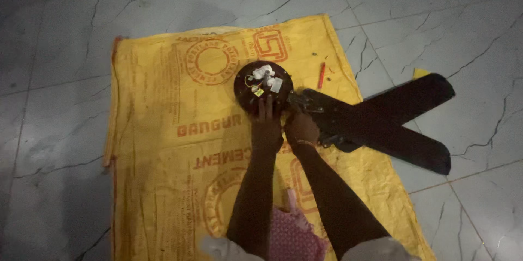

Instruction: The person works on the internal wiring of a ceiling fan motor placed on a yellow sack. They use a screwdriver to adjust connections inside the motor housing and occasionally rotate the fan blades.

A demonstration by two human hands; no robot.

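Observation:
A dark round ceiling-fan motor (248, 84) lies on a yellow woven sack (158, 146), its top showing white parts and thin wires (264, 78). My left hand (266, 127) rests flat on the near edge of the motor, fingers pointing away. My right hand (300, 127) is curled at the motor's right side, where the black fan blades (381, 125) join it; what it grips is hidden. The blades fan out to the right, off the sack and onto the floor.
A red pencil-like tool (321, 75) and a few small dark bits (314, 54) lie on the sack's right part. Grey cracked-pattern floor tiles (54, 48) surround it. A pink patterned cloth (291, 234) sits near my arms at the bottom.

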